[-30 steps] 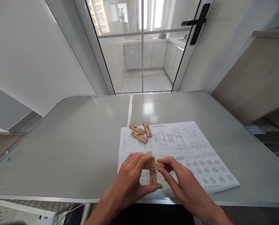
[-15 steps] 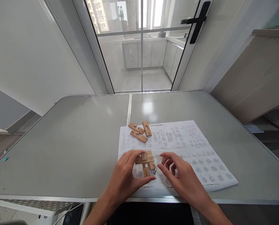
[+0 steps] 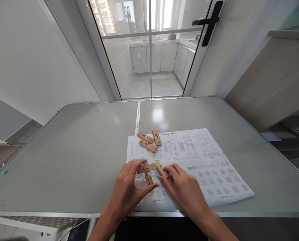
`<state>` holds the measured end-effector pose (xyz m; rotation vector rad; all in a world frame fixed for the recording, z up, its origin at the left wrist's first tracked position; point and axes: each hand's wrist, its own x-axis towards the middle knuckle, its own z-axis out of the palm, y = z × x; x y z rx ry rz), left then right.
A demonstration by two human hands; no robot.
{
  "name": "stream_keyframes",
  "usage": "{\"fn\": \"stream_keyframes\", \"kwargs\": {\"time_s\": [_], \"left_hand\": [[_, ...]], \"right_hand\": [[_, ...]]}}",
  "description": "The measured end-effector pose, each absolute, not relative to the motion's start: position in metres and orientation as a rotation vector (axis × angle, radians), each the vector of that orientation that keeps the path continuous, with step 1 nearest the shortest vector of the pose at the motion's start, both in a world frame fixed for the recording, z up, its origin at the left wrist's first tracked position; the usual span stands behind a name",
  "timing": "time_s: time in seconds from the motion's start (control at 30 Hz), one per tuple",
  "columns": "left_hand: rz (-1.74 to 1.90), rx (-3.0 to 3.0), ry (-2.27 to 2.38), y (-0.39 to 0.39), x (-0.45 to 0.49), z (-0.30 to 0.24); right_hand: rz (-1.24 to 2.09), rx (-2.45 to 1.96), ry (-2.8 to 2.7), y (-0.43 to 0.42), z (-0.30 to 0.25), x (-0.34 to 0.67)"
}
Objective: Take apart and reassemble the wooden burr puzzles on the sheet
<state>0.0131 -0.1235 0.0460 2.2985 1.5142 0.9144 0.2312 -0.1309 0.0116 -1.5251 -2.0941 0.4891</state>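
My left hand (image 3: pixel 128 183) is closed on a small assembly of interlocking wooden puzzle pieces (image 3: pixel 147 171), with the thumb below and the fingers above. Between the thumb and fingers of my right hand (image 3: pixel 183 185) is one light wooden puzzle piece (image 3: pixel 161 170), slanted at the right end of the assembly. Whether that piece still touches the assembly I cannot tell. Beneath both hands lies a printed instruction sheet (image 3: pixel 214 177) with rows of small diagrams. Farther up, at the sheet's top left, rest three loose notched wooden pieces (image 3: pixel 148 146) with numbers on them.
The grey table (image 3: pixel 89 160) has a seam up its far middle. A tiny teal bit (image 3: pixel 4 172) lies at its left edge. Beyond the far edge stands a glass door with a black handle (image 3: pixel 207 22). A perforated white rack (image 3: pixel 33 222) is below, at left.
My right hand has moved left and closed on a puzzle piece, which now slants away from the others. My left hand has shifted slightly left with the assembly.
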Motion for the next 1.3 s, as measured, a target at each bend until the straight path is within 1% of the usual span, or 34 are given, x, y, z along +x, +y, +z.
{"fn": "stream_keyframes", "kwargs": {"time_s": [0.17, 0.37, 0.67, 0.83, 0.9, 1.0, 1.07, 1.13, 1.23, 1.3], "left_hand": [[0.959, 2.252, 1.532, -0.123, 0.008, 0.048], [1.009, 2.223, 1.532, -0.126, 0.008, 0.056], [1.018, 2.282, 1.439, -0.128, 0.016, 0.061], [1.026, 2.273, 1.429, -0.128, 0.019, 0.063], [1.045, 2.249, 1.461, -0.127, 0.018, 0.063], [1.069, 2.191, 1.484, -0.127, 0.016, 0.063], [1.080, 2.150, 1.453, -0.128, 0.017, 0.063], [1.086, 2.110, 1.391, -0.130, 0.021, 0.064], [1.097, 2.061, 1.284, -0.134, 0.030, 0.067], [1.116, 2.049, 1.236, -0.135, 0.034, 0.069]], "right_hand": [[0.678, -1.400, -2.024, -0.137, 0.028, 0.247], [0.802, -1.233, -1.945, -0.146, 0.046, 0.250], [0.678, -1.206, -1.907, -0.149, 0.044, 0.250], [0.767, -1.258, -1.797, -0.147, 0.046, 0.251], [0.888, -1.335, -1.649, -0.146, 0.047, 0.252], [1.253, -1.355, -1.338, -0.145, 0.046, 0.253], [1.532, -1.232, -1.099, -0.146, 0.043, 0.251], [1.732, -1.074, -0.873, -0.148, 0.039, 0.245], [1.924, -0.909, -0.643, -0.150, 0.034, 0.235], [1.988, -0.831, -0.555, -0.150, 0.032, 0.231]]}}
